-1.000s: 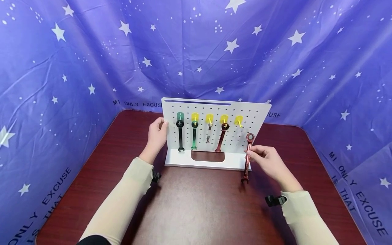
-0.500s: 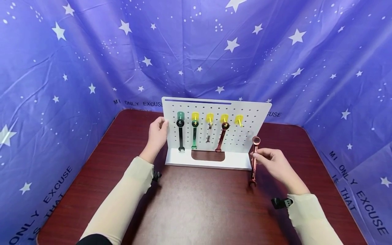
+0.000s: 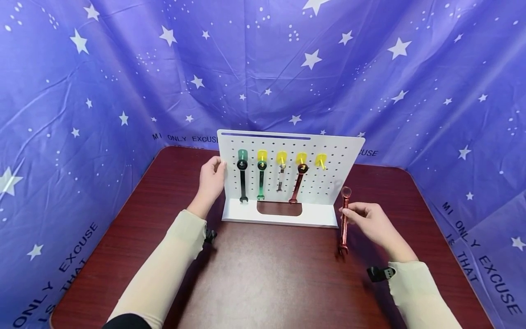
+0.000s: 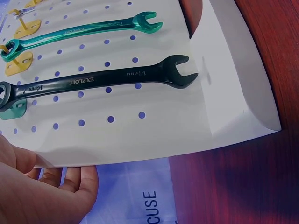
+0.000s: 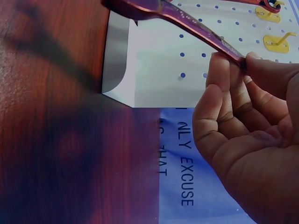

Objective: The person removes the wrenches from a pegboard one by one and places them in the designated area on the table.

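My right hand (image 3: 367, 219) pinches a red combination wrench (image 3: 344, 226) at mid-shank between thumb and fingers. It hangs nearly upright off the board's lower right corner, ring end up. On the left, my other hand (image 3: 212, 179) holds the side edge of a white pegboard (image 3: 341, 157), thumb toward the front and fingers behind. From the board's hooks hang a black wrench (image 4: 117, 78), a green wrench (image 4: 79, 31), a small silver wrench (image 3: 281, 180) and a second red wrench (image 3: 297, 185), which slants. A yellow hook (image 3: 321, 161) at the right carries nothing.
The pegboard stands on its white base (image 3: 238, 214), which has a cutout, on a dark red wooden table (image 3: 263, 274). Blue star-printed curtains (image 3: 263, 68) surround the table at the back and sides. A black strap device (image 3: 380, 274) sits at the right wrist.
My right hand has moved the red wrench right and slightly toward me, away from the board's right edge. The left hand and the hanging wrenches stay where they were.
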### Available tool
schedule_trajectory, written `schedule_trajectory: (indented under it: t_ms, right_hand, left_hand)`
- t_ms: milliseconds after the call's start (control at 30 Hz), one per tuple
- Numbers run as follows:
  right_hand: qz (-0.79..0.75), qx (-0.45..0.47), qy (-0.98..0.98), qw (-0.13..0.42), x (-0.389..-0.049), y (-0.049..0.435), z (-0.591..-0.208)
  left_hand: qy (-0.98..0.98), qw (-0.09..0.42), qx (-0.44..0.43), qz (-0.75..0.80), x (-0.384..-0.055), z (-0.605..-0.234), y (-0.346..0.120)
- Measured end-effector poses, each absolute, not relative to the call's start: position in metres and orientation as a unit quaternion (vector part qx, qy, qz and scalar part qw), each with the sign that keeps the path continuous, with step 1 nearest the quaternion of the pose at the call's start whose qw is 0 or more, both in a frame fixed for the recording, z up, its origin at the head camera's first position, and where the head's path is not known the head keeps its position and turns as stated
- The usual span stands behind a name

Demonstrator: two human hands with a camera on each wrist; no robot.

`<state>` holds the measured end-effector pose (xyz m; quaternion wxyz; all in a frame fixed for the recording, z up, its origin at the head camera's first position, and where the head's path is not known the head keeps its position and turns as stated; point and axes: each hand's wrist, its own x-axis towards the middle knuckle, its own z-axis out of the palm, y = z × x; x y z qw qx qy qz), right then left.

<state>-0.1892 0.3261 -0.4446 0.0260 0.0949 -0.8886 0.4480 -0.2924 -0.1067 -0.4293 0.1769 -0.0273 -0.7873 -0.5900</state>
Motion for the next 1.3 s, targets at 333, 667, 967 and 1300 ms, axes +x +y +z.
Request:
schedule_trajectory:
  t_ms: [333, 667, 967, 1300]
  right_hand:
    - [0.465, 0.095, -0.88, 0.001, -0.187, 0.334, -0.449]
    - [0.454, 0.092, -0.886, -0.016, -0.187, 0.341, -0.456]
    - [0.45, 0.075, -0.889, -0.044, -0.185, 0.344, -0.458]
    - [0.466, 0.085, -0.878, -0.071, -0.184, 0.35, -0.462]
  left_hand:
    - [-0.789, 0.175, -0.025, -0.589, -0.292, -0.429, -0.106]
    - [-0.786, 0.181, -0.03, -0.59, -0.293, -0.431, -0.106]
    - [-0.792, 0.179, -0.023, -0.583, -0.293, -0.429, -0.106]
    - [-0.795, 0.179, -0.022, -0.579, -0.293, -0.429, -0.106]
